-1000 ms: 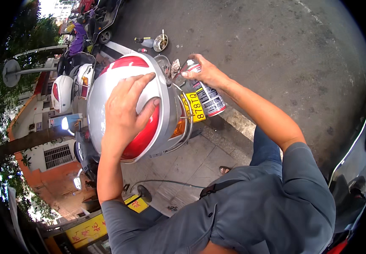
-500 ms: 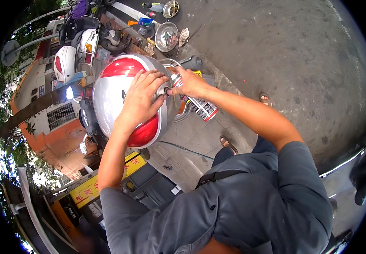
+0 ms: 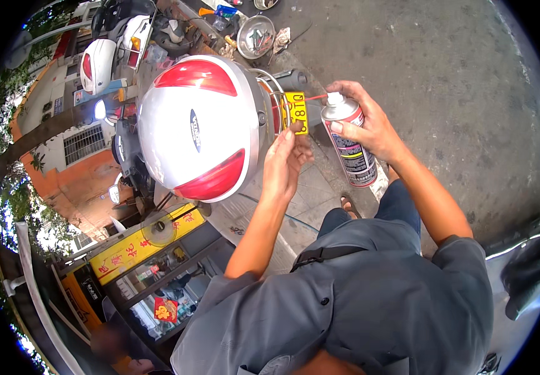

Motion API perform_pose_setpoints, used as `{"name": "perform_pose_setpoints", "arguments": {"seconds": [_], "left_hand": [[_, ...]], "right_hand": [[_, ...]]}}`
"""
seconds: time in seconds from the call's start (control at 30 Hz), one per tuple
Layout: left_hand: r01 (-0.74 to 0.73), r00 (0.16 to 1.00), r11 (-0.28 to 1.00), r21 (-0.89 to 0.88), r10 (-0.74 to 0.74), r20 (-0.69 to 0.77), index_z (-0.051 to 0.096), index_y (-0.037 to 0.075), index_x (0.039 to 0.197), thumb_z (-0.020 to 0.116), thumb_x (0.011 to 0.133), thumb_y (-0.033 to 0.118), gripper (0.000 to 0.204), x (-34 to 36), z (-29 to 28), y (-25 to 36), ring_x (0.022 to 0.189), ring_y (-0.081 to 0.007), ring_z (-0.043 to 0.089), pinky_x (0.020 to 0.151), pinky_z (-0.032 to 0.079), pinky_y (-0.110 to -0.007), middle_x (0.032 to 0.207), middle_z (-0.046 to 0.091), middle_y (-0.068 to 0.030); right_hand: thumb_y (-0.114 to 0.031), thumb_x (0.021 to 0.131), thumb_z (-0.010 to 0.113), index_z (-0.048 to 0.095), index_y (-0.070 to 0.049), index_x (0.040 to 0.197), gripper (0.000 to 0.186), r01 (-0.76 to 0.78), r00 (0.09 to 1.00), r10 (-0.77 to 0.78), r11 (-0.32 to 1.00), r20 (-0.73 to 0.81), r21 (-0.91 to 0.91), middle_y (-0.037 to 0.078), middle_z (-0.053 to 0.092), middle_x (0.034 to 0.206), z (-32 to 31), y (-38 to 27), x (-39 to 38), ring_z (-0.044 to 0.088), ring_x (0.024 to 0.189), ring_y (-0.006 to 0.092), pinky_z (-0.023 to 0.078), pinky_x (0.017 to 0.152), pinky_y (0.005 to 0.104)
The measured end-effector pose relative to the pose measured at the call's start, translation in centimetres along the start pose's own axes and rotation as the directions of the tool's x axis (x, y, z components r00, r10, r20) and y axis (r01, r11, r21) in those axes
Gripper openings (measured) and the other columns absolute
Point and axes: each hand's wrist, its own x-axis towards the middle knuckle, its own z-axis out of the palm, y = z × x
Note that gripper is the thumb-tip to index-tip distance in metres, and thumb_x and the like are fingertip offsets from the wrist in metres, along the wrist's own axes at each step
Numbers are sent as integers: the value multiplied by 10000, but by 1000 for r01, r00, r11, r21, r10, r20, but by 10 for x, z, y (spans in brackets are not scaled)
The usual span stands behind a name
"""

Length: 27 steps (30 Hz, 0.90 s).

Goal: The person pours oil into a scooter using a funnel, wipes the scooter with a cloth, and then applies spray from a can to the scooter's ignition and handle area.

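Note:
An upright spray can [image 3: 352,150], with a white nozzle and a thin red straw pointing left, is gripped by my right hand [image 3: 370,125]. Its forefinger curls over the top beside the nozzle, and the thumb lies across the can's front. My left hand [image 3: 287,156] hangs in the air close to the yellow number plate [image 3: 295,112], fingers loosely bent and apart. No object can be made out in it. Left of that hand is a rounded silver scooter top box [image 3: 182,128] with red reflector panels and a small round lock [image 3: 262,117] on its edge.
Behind the box, a metal carrier rail [image 3: 274,84] curves around the scooter's rear. A metal bowl with small parts [image 3: 256,37] and a crumpled rag [image 3: 282,40] lie on the ground beyond. Another white scooter [image 3: 98,65] stands at far left, near a yellow-signed stall [image 3: 145,240].
My right hand has moved away from the lock to the right, carrying the spray can. My left hand has come off the top box and moved right, toward the number plate.

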Motion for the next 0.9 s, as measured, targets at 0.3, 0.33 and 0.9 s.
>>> {"name": "perform_pose_setpoints", "arguments": {"seconds": [0.3, 0.33, 0.9], "left_hand": [[-77, 997, 771, -633, 74, -31, 597, 137, 1183, 572, 978, 259, 240, 44, -7, -17, 812, -123, 588, 750, 517, -331, 913, 622, 36], [-62, 998, 774, -630, 67, -16, 597, 137, 1183, 572, 978, 259, 240, 44, -10, -19, 812, -123, 588, 750, 517, -331, 913, 622, 36], [-64, 987, 676, -734, 150, 52, 637, 150, 1112, 565, 978, 252, 184, 50, -20, -26, 881, -139, 647, 817, 537, -346, 949, 687, 21]], "right_hand": [[-302, 791, 746, 488, -39, 1285, 617, 17, 999, -20, 998, -44, -67, 83, 556, 1203, 28, 20, -22, 534, 1120, 176, 423, 978, 319], [-305, 791, 747, 490, -41, 1283, 615, 16, 999, -20, 996, -45, -90, 83, 560, 1192, 29, 24, -24, 540, 1104, 174, 428, 967, 317], [-297, 771, 752, 532, -23, 1230, 578, 222, 973, -233, 924, 4, -311, 129, 587, 1208, 26, 32, -8, 581, 1139, 277, 440, 983, 368]]}}
